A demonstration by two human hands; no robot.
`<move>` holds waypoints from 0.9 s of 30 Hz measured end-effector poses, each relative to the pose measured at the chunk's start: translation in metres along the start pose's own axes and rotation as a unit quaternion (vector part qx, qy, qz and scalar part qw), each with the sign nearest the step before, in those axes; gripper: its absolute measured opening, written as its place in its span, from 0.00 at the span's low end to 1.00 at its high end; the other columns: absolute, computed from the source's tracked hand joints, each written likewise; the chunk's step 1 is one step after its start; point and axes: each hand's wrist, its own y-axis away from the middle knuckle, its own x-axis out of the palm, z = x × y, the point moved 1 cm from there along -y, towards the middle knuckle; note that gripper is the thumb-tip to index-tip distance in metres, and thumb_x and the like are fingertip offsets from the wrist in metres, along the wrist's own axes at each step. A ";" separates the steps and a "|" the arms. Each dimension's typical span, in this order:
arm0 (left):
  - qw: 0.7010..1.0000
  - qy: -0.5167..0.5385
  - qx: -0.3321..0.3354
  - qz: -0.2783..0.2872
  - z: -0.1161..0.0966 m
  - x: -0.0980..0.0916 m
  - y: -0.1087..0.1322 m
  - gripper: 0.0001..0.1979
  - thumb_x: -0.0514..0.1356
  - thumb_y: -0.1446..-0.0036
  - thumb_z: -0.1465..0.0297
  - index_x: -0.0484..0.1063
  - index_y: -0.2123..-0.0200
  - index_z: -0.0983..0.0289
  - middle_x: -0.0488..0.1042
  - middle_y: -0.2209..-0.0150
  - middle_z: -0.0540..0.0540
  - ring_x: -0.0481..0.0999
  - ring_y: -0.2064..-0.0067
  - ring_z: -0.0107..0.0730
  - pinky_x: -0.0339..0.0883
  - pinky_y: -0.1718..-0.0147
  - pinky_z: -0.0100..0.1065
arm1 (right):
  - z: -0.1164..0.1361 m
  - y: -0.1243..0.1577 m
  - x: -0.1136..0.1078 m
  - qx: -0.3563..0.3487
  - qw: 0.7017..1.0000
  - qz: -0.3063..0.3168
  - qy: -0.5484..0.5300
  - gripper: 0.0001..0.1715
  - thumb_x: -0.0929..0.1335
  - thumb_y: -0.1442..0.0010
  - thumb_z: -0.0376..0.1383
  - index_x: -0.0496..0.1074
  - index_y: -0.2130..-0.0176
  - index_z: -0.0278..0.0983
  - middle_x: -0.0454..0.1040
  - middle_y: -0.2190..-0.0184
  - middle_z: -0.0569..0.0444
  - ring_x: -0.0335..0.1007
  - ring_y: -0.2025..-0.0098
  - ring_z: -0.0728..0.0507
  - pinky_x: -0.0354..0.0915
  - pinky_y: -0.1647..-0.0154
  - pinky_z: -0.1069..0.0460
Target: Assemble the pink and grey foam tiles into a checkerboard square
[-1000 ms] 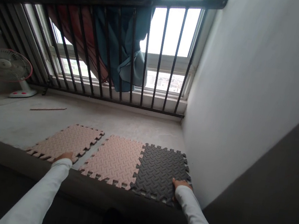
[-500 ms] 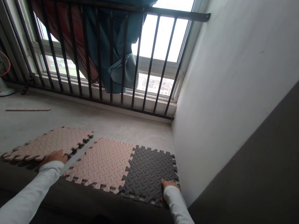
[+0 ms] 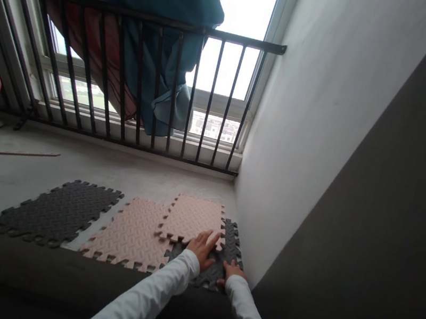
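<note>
- Pink foam tile (image 3: 191,219) lying just ahead of the left hand (image 3: 201,249), on top of a dark grey foam tile (image 3: 232,243), with its toothed edge under the fingertips.
- Left hand open, fingers spread, clamped on nothing; right hand (image 3: 232,271) also open, flat on the near edge of the dark grey foam tile. Both hands close together, not touching.
- Just left of the left hand, a second pink tile (image 3: 128,232), close against the upper pink foam tile; overlap or only contact, impossible to tell.
- Farther left of both hands, a separate dark tile (image 3: 53,211) on the concrete floor (image 3: 10,187).
- Good handling, in my judgement: teeth matched with notches, even pressure from both palms, no folding of the foam.
- Against the earlier frame: dark tile now at the far-left place, where a pink tile was before; pink tile now over the dark one; hands nearer each other.
</note>
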 end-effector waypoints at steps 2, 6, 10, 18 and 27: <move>0.999 -0.008 -0.028 0.031 0.003 0.010 0.004 0.41 0.54 0.57 0.58 0.35 0.42 0.55 0.44 0.40 0.53 0.46 0.42 0.43 0.46 0.47 0.44 | -0.003 0.003 0.012 -0.005 0.999 -0.039 -0.027 0.40 0.67 0.55 0.41 0.52 0.45 0.36 0.46 0.42 0.44 0.42 0.42 0.39 0.50 0.45 0.48; 0.954 -0.040 -0.276 0.112 0.070 0.023 0.023 0.43 0.53 0.58 0.55 0.34 0.42 0.57 0.38 0.39 0.57 0.37 0.40 0.46 0.37 0.48 0.55 | 0.003 0.008 0.030 -0.010 0.987 -0.142 -0.071 0.30 0.61 0.48 0.38 0.55 0.46 0.35 0.48 0.42 0.43 0.45 0.42 0.43 0.50 0.46 0.51; 0.917 -0.056 -0.374 0.129 0.130 0.041 0.048 0.41 0.47 0.58 0.47 0.38 0.42 0.55 0.34 0.39 0.54 0.32 0.40 0.45 0.34 0.49 0.58 | 0.031 -0.005 0.025 -0.004 0.979 -0.194 -0.060 0.37 0.63 0.51 0.43 0.50 0.44 0.35 0.43 0.41 0.41 0.38 0.41 0.37 0.46 0.45 0.47; 0.918 -0.070 -0.370 0.123 0.137 0.059 0.054 0.40 0.43 0.59 0.45 0.41 0.43 0.52 0.33 0.39 0.52 0.30 0.40 0.48 0.31 0.53 0.63 | 0.087 -0.080 0.022 0.109 0.974 -0.181 -0.085 0.49 0.55 0.58 0.63 0.43 0.42 0.43 0.37 0.42 0.33 0.27 0.42 0.25 0.27 0.55 0.27; 0.918 -0.063 -0.362 0.149 0.136 0.052 0.053 0.38 0.46 0.59 0.46 0.41 0.44 0.51 0.33 0.39 0.52 0.29 0.40 0.51 0.30 0.54 0.65 | 0.084 -0.142 -0.021 0.107 0.970 -0.209 -0.061 0.51 0.49 0.59 0.65 0.41 0.42 0.43 0.38 0.42 0.32 0.27 0.43 0.24 0.23 0.56 0.27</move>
